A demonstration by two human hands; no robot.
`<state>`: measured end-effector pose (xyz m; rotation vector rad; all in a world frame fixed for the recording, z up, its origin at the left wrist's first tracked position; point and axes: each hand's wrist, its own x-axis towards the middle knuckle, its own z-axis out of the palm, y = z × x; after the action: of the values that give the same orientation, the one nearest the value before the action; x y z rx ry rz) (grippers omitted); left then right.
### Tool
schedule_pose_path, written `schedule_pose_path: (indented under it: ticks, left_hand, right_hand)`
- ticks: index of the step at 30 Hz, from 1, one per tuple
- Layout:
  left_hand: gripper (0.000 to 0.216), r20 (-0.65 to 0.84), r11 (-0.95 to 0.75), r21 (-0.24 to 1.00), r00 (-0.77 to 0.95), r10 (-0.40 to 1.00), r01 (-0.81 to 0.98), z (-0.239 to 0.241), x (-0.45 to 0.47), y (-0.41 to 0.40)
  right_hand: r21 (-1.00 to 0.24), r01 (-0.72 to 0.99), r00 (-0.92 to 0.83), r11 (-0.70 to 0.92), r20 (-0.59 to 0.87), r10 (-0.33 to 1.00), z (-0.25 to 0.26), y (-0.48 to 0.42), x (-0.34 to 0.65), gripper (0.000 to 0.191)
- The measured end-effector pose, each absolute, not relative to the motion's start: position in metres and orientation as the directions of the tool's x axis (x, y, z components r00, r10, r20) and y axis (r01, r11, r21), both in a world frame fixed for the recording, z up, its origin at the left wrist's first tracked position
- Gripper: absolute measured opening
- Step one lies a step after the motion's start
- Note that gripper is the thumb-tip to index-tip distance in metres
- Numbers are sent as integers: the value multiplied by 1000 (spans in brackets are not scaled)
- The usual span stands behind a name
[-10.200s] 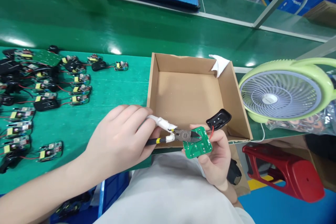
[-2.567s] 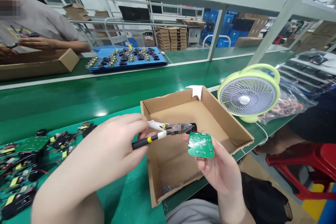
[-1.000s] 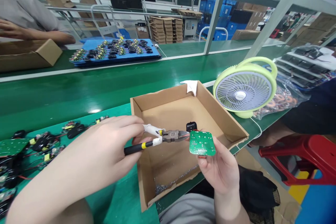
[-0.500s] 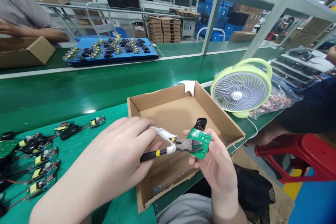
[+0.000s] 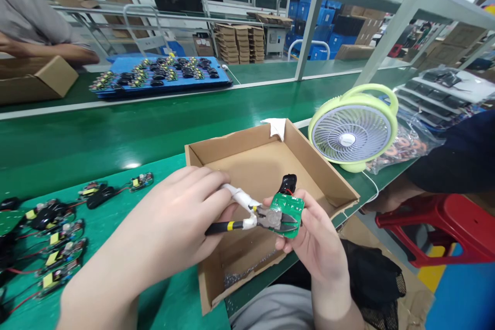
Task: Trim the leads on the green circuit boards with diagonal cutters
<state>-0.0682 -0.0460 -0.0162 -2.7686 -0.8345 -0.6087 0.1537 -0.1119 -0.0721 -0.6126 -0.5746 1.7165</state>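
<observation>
My left hand [image 5: 189,206] is wrapped round the handles of a pair of cutting pliers [image 5: 270,218], one grip black with a yellow band, the other covered in white wrap. The plier jaws lie against the face of a green circuit board [image 5: 290,206]. Between thumb and fingers, my right hand [image 5: 319,232] grips this board by its edge. A black part [image 5: 288,184] joined by red wire hangs behind the board's upper edge. Below both hands sits an open cardboard box [image 5: 232,148], with small clipped bits [image 5: 235,279] along its near side.
Several wired circuit boards [image 5: 54,258] lie on the green mat at left. A green fan [image 5: 350,136] stands right of the box, by a bag of copper-coloured rings [image 5: 410,142]. Across the bench are a blue tray of boards [image 5: 162,75] and a person's arm [image 5: 50,46]. A red stool [image 5: 436,227] is at right.
The board, the pliers' jaws and my right hand have shifted slightly left. The jaws still lie on the board's face, and both holds are unchanged.
</observation>
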Motion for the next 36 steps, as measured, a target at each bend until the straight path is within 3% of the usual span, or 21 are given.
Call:
schedule_pose_path:
  ticks: [9, 21, 30, 36]
  left_hand:
    - [28, 394, -779, -166, 765, 510, 605, -23, -74, -44]
    - [32, 443, -770, -166, 744, 500, 616, -26, -73, -41]
    - [27, 416, -775, -79, 727, 547, 627, -24, -70, -45]
    - [24, 424, -742, -99, 703, 572, 663, -28, -71, -44]
  right_hand:
    - [-690, -692, -179, -214, -123, 976, -72, -114, 153, 34]
    - [-698, -696, -144, -171, -98, 985, -72, -113, 150, 31]
    - [-812, -581, 119, 52, -22, 993, -78, -120, 143, 30]
    - [-856, -455, 279, 247, 126, 952, -83, -120, 144, 28]
